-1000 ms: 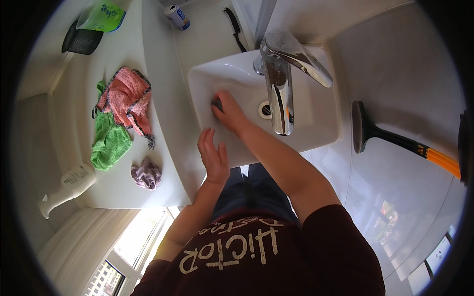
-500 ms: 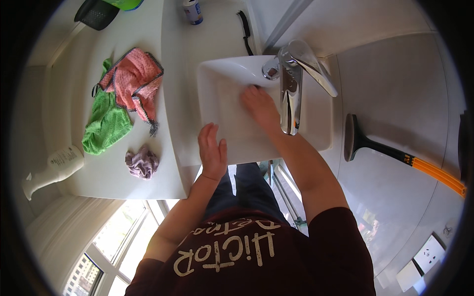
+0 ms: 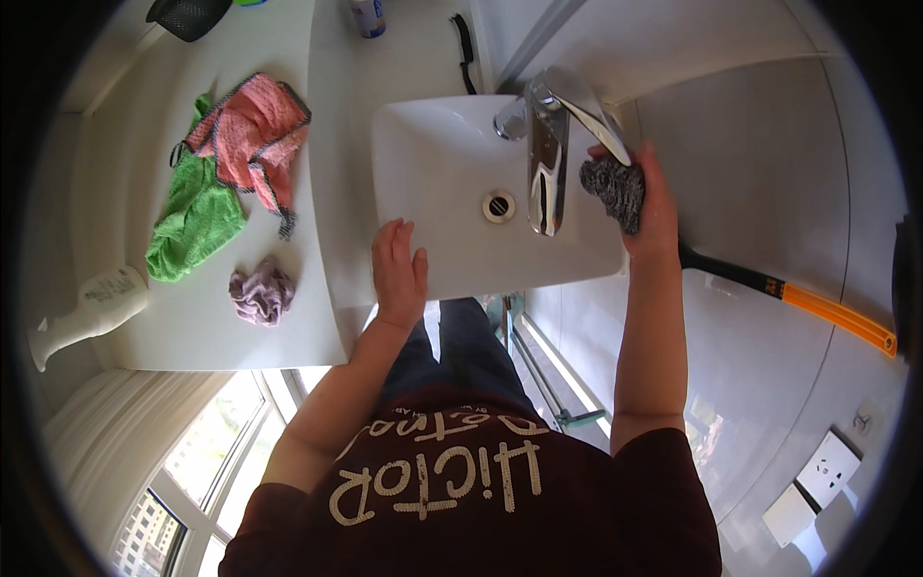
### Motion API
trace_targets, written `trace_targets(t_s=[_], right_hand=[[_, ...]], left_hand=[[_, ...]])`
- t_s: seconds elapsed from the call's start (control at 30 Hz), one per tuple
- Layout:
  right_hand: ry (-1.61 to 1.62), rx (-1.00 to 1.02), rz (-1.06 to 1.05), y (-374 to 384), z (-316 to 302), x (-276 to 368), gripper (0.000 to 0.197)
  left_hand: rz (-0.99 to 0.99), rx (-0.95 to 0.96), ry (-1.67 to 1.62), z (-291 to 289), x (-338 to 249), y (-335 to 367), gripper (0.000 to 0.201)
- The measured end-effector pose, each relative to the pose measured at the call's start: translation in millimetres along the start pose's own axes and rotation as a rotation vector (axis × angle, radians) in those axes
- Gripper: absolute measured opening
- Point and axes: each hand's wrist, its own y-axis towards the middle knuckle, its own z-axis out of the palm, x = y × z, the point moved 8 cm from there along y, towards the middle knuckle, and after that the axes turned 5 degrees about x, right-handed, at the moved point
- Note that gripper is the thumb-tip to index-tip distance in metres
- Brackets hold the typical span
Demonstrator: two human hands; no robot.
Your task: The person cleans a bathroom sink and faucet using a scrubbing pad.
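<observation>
My right hand is at the right rim of the white sink, to the right of the chrome faucet. Its fingers are closed round a crumpled dark grey cloth with a speckled, rough weave. The faucet's lever partly covers the fingertips. Over the sink's front left corner, my left hand holds nothing, with its thumb apart from its stretched fingers. Between the two hands, the round drain shows in the bottom of the basin.
On the left counter lie a pink cloth, a green cloth and a crumpled mauve cloth. A white bottle lies beyond them. A can and black-handled tool sit behind the sink. An orange-handled brush is at right.
My right hand has moved from inside the basin to its right rim, where the dark grey cloth now shows in it. My left hand has barely moved; the view has shifted slightly.
</observation>
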Motion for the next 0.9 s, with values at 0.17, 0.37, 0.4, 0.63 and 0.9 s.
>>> trace_targets(t_s=[0.17, 0.37, 0.4, 0.63, 0.9], right_hand=[[-0.057, 0.138, -0.048, 4.9, 5.9, 8.0, 0.037], [-0.1, 0.123, -0.077, 1.9, 11.8, 17.8, 0.038], [-0.092, 0.13, -0.088, 2.6, 11.6, 16.9, 0.038], [0.098, -0.028, -0.064, 21.2, -24.1, -45.6, 0.04], [-0.978, 0.412, -0.144, 3.8, 90.5, -222.5, 0.056]], left_hand=[[-0.012, 0.01, 0.03, 3.5, -0.6, -0.3, 0.038], [-0.002, -0.005, 0.018, 2.2, 0.3, -1.6, 0.037], [0.005, -0.01, 0.016, 1.4, -0.2, -1.3, 0.037], [-0.003, -0.007, 0.009, 0.8, -3.4, 0.9, 0.037], [-0.008, -0.022, -0.001, -2.5, -4.5, 2.5, 0.04]])
